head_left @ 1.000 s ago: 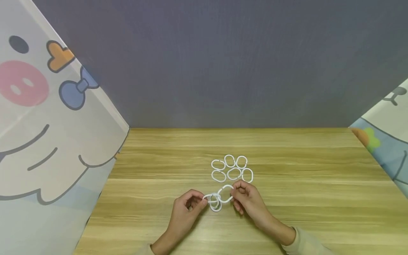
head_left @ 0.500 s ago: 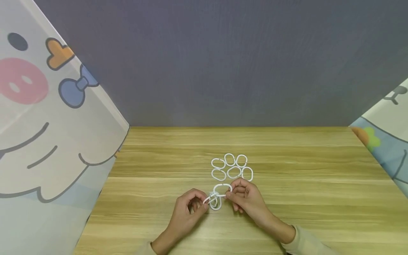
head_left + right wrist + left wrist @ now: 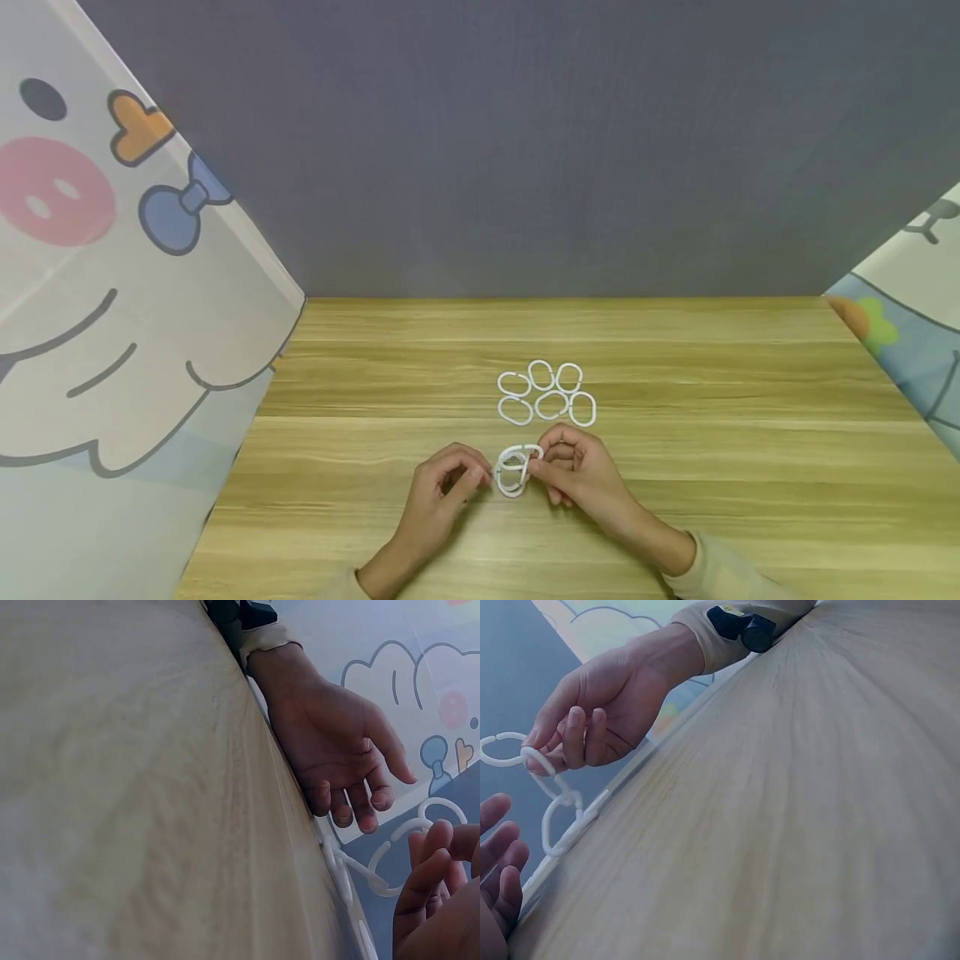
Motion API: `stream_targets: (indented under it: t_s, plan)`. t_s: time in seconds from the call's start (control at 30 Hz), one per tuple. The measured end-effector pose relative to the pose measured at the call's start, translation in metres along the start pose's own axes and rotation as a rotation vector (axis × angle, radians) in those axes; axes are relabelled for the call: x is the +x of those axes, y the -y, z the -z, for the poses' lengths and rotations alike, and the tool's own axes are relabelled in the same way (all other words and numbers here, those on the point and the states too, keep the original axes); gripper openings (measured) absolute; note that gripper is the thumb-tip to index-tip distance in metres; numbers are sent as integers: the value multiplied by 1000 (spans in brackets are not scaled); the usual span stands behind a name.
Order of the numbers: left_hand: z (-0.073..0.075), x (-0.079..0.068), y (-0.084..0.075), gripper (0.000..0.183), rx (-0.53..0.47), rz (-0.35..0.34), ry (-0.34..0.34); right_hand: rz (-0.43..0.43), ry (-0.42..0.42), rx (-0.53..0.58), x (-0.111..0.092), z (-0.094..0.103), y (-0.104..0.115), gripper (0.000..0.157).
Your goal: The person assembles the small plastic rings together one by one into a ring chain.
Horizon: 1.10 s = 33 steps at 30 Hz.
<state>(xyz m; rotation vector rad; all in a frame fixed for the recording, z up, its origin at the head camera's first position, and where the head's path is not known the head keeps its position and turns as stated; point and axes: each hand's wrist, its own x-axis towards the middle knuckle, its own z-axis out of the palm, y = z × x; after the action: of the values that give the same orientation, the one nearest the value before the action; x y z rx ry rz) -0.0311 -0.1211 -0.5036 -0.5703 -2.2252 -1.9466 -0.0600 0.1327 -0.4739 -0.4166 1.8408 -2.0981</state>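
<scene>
Between your two hands, over the near part of the worktop (image 3: 712, 400), is a short chain of white rings (image 3: 568, 799), some of them overlapping so that their count is unclear from above. Your right hand (image 3: 585, 467) pinches it between thumb and forefinger; the left wrist view shows one ring reaching past those fingertips and linked rings trailing from the pinch toward the worktop. Your left hand (image 3: 442, 492) holds nothing: its fingers are loosely bent and spread apart, with the tips just beside the rings.

Beyond your hands you have six loose white rings (image 3: 552, 392) lying flat and close together in two rows of three. Your right sleeve (image 3: 712, 567) is pale, and a black device (image 3: 739, 628) sits at its cuff. Behind the worktop stands a dark grey panel (image 3: 525, 150); to your left is a cartoon panel (image 3: 172, 325) with a pink snout and a blue bow (image 3: 171, 221), and to your right another printed panel (image 3: 922, 275).
</scene>
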Motion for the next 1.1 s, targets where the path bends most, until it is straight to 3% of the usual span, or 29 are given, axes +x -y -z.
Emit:
stream_targets:
  t_s: [0.17, 0.4, 0.8, 1.1]
  plan:
    - [0, 0, -2, 9, -30, -17, -10, -16, 9, -8, -1, -1, 0, 24]
    - [-1, 1, -3, 18, -59, -69, -10, -47, 30, -33, -2, -3, -1, 24]
    - [-2, 1, -3, 17, -33, -66, -21, -22, 68, -72, -3, -4, -1, 20]
    - [-3, 0, -3, 14, -17, -42, -29, -52, 79, -102, -1, -4, 0, 25]
